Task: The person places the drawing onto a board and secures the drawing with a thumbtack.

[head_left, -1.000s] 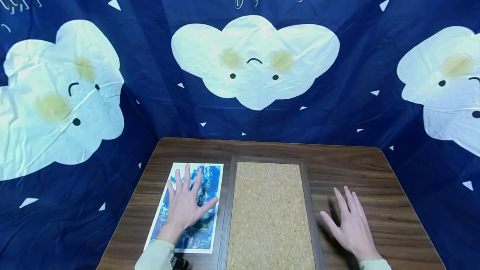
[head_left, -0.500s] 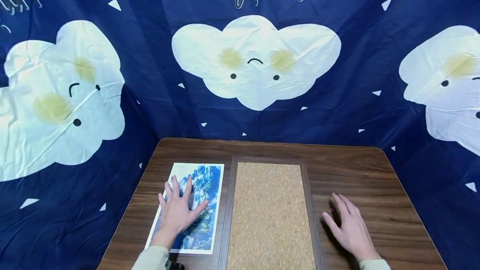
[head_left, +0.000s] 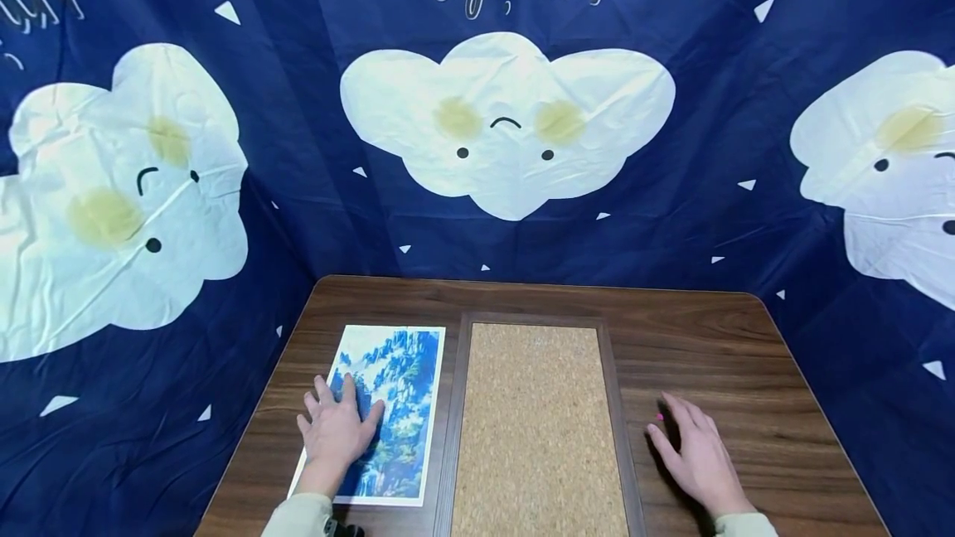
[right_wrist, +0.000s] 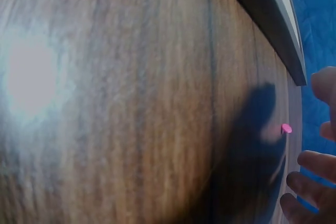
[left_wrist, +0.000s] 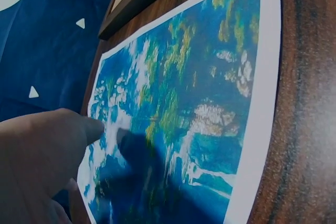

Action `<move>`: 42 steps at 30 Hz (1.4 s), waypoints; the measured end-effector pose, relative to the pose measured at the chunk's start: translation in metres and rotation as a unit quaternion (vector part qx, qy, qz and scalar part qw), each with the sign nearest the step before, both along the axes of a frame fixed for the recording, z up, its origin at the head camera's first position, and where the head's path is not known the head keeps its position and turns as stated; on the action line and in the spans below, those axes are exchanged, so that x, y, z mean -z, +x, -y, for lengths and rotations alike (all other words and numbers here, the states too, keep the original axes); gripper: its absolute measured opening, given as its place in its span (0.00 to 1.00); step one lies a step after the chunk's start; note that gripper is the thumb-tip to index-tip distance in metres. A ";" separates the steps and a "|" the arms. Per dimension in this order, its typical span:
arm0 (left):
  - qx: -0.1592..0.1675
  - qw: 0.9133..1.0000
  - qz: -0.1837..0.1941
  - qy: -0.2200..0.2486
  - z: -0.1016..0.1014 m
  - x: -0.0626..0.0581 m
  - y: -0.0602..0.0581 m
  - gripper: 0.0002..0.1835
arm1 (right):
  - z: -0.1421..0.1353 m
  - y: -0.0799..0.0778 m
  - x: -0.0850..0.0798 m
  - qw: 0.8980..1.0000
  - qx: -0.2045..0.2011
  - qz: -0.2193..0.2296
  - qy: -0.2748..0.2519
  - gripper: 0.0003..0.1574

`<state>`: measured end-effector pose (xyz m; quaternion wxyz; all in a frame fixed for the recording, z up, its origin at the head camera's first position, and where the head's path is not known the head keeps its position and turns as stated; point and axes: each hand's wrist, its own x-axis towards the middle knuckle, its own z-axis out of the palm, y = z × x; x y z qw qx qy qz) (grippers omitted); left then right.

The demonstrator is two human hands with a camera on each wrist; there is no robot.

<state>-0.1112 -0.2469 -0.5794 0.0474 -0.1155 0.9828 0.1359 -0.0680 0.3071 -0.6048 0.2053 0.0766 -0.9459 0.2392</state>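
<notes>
A printed mountain landscape [head_left: 406,429] in blue and white, with a white border, lies flat on the left of the table. My left hand [head_left: 333,431] is over its left edge with fingers spread. Its shadow falls on the print [left_wrist: 173,93] in the left wrist view; whether it touches the paper I cannot tell. To the right of the print lies a framed cork board [head_left: 537,421]. My right hand [head_left: 701,458] is to the right of the board, fingers extended and holding nothing. A small pink push pin [right_wrist: 286,128] sits on the table beside its thumb and fingers.
The dark wood table [head_left: 694,330] has rounded far corners. Behind it and along both sides hangs a blue cloth [head_left: 298,189] with white clouds and small triangles. The board's raised brown frame [head_left: 621,437] separates the two hands.
My left hand has slid down and left across the print, uncovering more of its upper part. My right hand has shifted slightly nearer to me, and the pink pin shows more clearly.
</notes>
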 end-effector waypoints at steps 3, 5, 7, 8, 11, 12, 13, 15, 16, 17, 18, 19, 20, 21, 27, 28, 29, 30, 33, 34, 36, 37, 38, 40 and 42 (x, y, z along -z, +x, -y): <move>-0.031 0.999 0.030 0.007 0.002 0.000 0.000 0.49 | -0.002 0.000 0.002 1.000 0.002 0.002 0.003 0.37; -0.045 0.998 0.047 0.010 0.002 -0.001 -0.001 0.49 | -0.003 0.000 0.004 1.000 0.003 0.008 0.003 0.36; -0.055 0.997 0.057 0.012 0.003 -0.002 -0.001 0.49 | -0.004 -0.001 0.004 1.000 0.004 0.011 0.004 0.36; -0.057 0.996 0.061 0.010 0.004 -0.002 -0.001 0.50 | -0.004 -0.001 0.005 1.000 0.004 0.011 0.004 0.35; -0.063 0.996 0.067 0.007 0.004 -0.003 -0.001 0.49 | -0.004 -0.002 0.004 1.000 0.005 0.011 0.005 0.34; -0.065 0.996 0.066 0.005 0.004 -0.003 -0.002 0.49 | -0.004 -0.002 0.004 1.000 0.004 0.007 0.005 0.34; -0.066 0.996 0.064 0.003 0.004 -0.003 -0.002 0.49 | -0.004 -0.002 0.004 1.000 0.005 0.008 0.005 0.33; -0.069 0.996 0.059 -0.001 0.003 -0.004 -0.002 0.49 | -0.003 -0.003 0.004 1.000 0.008 0.007 0.005 0.32; -0.069 0.996 0.056 -0.003 0.003 -0.004 -0.001 0.49 | -0.003 -0.003 0.004 1.000 0.009 0.007 0.006 0.31; -0.068 0.996 0.054 -0.006 0.003 -0.005 -0.001 0.48 | -0.003 -0.004 0.004 1.000 0.011 0.006 0.007 0.30; -0.068 0.996 0.054 -0.008 0.003 -0.005 -0.001 0.48 | -0.003 -0.004 0.005 1.000 0.012 0.004 0.008 0.29; -0.067 0.996 0.054 -0.010 0.003 -0.005 -0.001 0.48 | -0.003 -0.005 0.005 1.000 0.013 0.001 0.009 0.28; -0.067 0.996 0.056 -0.011 0.003 -0.006 -0.001 0.48 | -0.003 -0.005 0.006 1.000 0.014 -0.003 0.011 0.27; -0.066 0.996 0.058 -0.012 0.003 -0.006 -0.001 0.48 | -0.003 -0.006 0.007 1.000 0.014 -0.008 0.013 0.27; -0.070 0.996 0.057 -0.011 0.005 -0.008 -0.002 0.47 | -0.003 -0.010 0.010 0.999 0.014 -0.031 0.024 0.17; -0.072 0.996 0.055 -0.011 0.006 -0.008 -0.002 0.46 | -0.003 -0.010 0.010 0.999 0.015 -0.032 0.025 0.16; -0.072 0.996 0.053 -0.012 0.006 -0.007 -0.002 0.46 | -0.002 -0.011 0.010 0.999 0.016 -0.031 0.025 0.14; -0.072 0.996 0.050 -0.013 0.006 -0.007 -0.002 0.45 | -0.002 -0.012 0.011 0.999 0.018 -0.029 0.025 0.14; -0.075 0.996 0.036 -0.012 0.008 -0.006 -0.002 0.43 | -0.002 -0.013 0.011 0.999 0.021 -0.025 0.026 0.12; -0.075 0.997 0.031 -0.010 0.009 -0.007 -0.002 0.42 | -0.002 -0.014 0.011 0.999 0.020 -0.024 0.025 0.12; -0.077 0.997 0.020 -0.005 0.010 -0.007 -0.001 0.39 | -0.002 -0.014 0.012 0.999 0.019 -0.024 0.026 0.12; -0.078 0.997 0.014 -0.003 0.011 -0.007 -0.001 0.37 | -0.003 -0.014 0.012 0.999 0.018 -0.025 0.026 0.11; -0.078 0.997 0.008 -0.001 0.011 -0.007 -0.001 0.36 | -0.003 -0.015 0.012 0.999 0.017 -0.027 0.026 0.11; -0.079 0.997 -0.001 0.000 0.012 -0.007 -0.001 0.34 | -0.003 -0.015 0.012 0.999 0.014 -0.031 0.026 0.11; -0.081 0.997 -0.008 0.001 0.014 -0.007 -0.002 0.33 | -0.004 -0.015 0.013 0.999 0.012 -0.035 0.028 0.10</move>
